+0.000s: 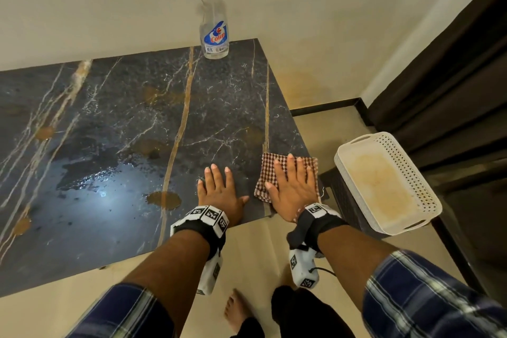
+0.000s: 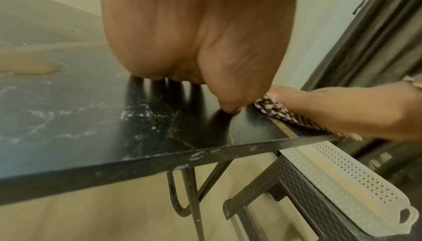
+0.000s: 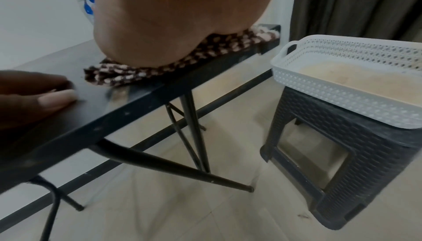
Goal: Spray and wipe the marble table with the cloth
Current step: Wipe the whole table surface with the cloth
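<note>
Marble table (image 1: 109, 123): dark top with white and gold veining, set against the wall; wet sheen and droplets on the near-left area, several tan patches across the surface. Woven dark stool (image 3: 342, 154): just beside the table's right end, apart from it, on the tiled floor. White perforated basket (image 1: 428, 195): resting on the stool, tilted in the head view, tan residue on its floor. Spray bottle (image 1: 214, 22): clear body, blue trigger head, upright at the far edge of the table near the wall, well apart from both hands. Left hand (image 1: 220, 192): palm down flat on the table near the front edge, fingers straight and spread, gripping nothing, thumb tip touching the surface just beside the cloth. Right hand (image 1: 293, 189): palm down, fingers straight and together, pressing flat on the cloth, not curled round it. Cloth (image 1: 267, 170): brown-and-white check, folded, lying at the table's near-right corner under the right hand, its right edge reaching the table's end. 1 bare foot (image 1: 236, 310) on the floor below the table edge.
</note>
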